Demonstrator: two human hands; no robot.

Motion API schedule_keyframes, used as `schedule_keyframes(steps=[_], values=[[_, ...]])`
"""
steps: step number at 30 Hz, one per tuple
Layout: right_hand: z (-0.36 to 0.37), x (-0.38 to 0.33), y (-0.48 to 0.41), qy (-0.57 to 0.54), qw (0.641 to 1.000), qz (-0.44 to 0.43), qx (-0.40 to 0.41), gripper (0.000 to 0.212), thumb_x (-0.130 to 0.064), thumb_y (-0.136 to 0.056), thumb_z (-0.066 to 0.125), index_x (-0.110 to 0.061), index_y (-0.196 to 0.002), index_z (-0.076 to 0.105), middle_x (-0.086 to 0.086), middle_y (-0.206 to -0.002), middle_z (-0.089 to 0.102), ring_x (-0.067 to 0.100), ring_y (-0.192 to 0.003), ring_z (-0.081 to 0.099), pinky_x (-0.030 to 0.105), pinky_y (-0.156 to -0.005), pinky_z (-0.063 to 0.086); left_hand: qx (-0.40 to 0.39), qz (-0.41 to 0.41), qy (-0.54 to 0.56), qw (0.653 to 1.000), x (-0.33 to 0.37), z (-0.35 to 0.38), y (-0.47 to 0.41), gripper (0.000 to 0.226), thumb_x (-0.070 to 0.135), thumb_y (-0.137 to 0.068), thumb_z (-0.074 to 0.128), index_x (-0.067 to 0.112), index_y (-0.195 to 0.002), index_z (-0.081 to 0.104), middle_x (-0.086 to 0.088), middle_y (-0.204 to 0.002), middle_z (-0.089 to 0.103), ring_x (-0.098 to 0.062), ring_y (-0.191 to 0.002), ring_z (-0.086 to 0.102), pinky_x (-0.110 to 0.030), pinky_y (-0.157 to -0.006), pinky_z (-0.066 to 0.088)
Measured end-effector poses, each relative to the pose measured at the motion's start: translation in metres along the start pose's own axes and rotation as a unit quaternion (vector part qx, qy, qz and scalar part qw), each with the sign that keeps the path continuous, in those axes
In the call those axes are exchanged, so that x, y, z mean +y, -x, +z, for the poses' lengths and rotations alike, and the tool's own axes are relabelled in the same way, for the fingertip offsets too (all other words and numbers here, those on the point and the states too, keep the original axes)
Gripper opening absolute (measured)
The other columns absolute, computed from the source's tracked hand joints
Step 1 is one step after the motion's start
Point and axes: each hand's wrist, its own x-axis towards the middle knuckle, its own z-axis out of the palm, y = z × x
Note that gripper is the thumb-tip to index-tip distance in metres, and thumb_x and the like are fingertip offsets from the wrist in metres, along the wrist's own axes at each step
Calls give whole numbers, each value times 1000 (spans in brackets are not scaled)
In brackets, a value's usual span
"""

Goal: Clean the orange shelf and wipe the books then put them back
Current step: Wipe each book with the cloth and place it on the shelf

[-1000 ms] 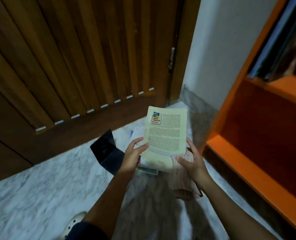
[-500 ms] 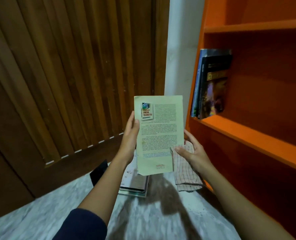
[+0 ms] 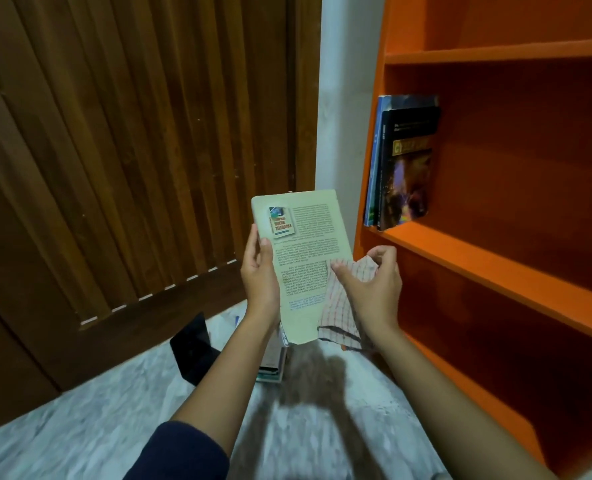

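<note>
left arm [image 3: 232,375], far side from orange shelf [image 3: 495,268]: wore dark navy sleeve [image 3: 183,452], cuff near elbow | right arm [image 3: 443,393], shelf side: forearm was bare

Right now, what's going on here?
A person's left hand holds a pale paperback book while the right hand grips a checked cloth against its lower cover. A few upright books stand at the orange shelf's left end. A stack of books lies on the marble floor beside a black bookend.

I have one view: a wide-angle head camera facing forward and down, close over the left hand [image 3: 259,277] and right hand [image 3: 374,292]. Wooden door [image 3: 131,150] at ten o'clock, orange shelf [image 3: 495,270] at three, floor [image 3: 79,431] at seven.
</note>
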Motion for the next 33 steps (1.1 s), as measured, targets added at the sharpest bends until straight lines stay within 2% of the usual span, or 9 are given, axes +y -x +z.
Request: schedule_keyframes(steps=[3, 6, 9, 12, 17, 22, 25, 30, 33], values=[[7, 2, 3, -7, 1000, -4, 5, 45, -33, -73, 78, -13, -88, 41, 1, -90, 48, 15, -83, 44, 21, -63, 33, 17, 1, 6, 1000, -1, -1, 0, 40, 25, -99, 46, 35, -137, 43, -6, -117, 66, -27, -103, 65, -45, -85, 53], [15, 5, 6, 1, 1000, -5, 10, 35, -30, -74, 78, -8, -78, 51, 4, -96, 48, 15, -88, 47, 5, -68, 33, 26, 3, 6, 1000, 1, -3, -1, 38, 26, -98, 47, 37, -135, 44, -6, -118, 66, -26, -103, 65, -43, -83, 54], [24, 6, 11, -20, 999, -21, 28, 27, -24, -74, 79, -9, -68, 57, 4, -97, 45, 17, -91, 49, 8, -77, 35, 33, 7, 7, 999, 2, -5, 0, 38, 26, -98, 47, 36, -135, 44, -5, -119, 66, -24, -103, 66, -40, -80, 55], [31, 5, 15, -19, 999, -33, 14, 23, -22, -76, 77, -14, -64, 59, 2, -94, 41, 14, -88, 46, 2, -75, 33, 42, 11, 9, 999, 2, -7, -1, 40, 27, -99, 47, 34, -137, 43, -3, -119, 66, -22, -103, 66, -40, -82, 55], [39, 3, 23, 23, 997, -54, -56, 19, -24, -89, 57, -15, -74, 52, 3, -98, 37, 11, -90, 40, -1, -74, 29, 51, 9, 14, 999, 2, -8, -3, 41, 27, -99, 46, 32, -139, 42, 0, -114, 67, -17, -96, 67, -33, -73, 56], [41, 5, 24, 56, 987, -112, -104, 32, -30, -73, 35, -4, -89, 48, 5, -103, 30, 10, -93, 31, 2, -81, 25, 47, 8, 19, 999, 3, -6, -2, 40, 27, -98, 47, 33, -137, 43, -3, -119, 65, -23, -101, 66, -40, -80, 55], [31, -3, 17, 17, 989, -77, -128, 22, -16, -76, 45, -7, -96, 52, 3, -104, 34, 11, -96, 41, -2, -81, 27, 49, 6, 32, 998, 4, -5, -3, 40, 25, -99, 47, 32, -138, 43, -2, -115, 66, -25, -103, 65, -41, -82, 54], [20, -16, -3, -62, 997, -39, 8, 29, -13, -73, 77, -16, -88, 52, -2, -89, 63, 11, -83, 61, 17, -70, 46, 52, -1, 62, 997, 4, 4, -2, 40, 25, -99, 47, 30, -139, 43, -3, -126, 61, -24, -110, 63, -45, -92, 52], [18, -22, -5, -84, 994, -46, 50, 24, -11, -70, 81, -8, -77, 58, -5, -86, 67, 8, -85, 67, 8, -68, 48, 59, 4, 70, 996, 8, 12, 0, 41, 25, -99, 46, 28, -140, 42, -2, -127, 61, -22, -109, 63, -45, -92, 53]])
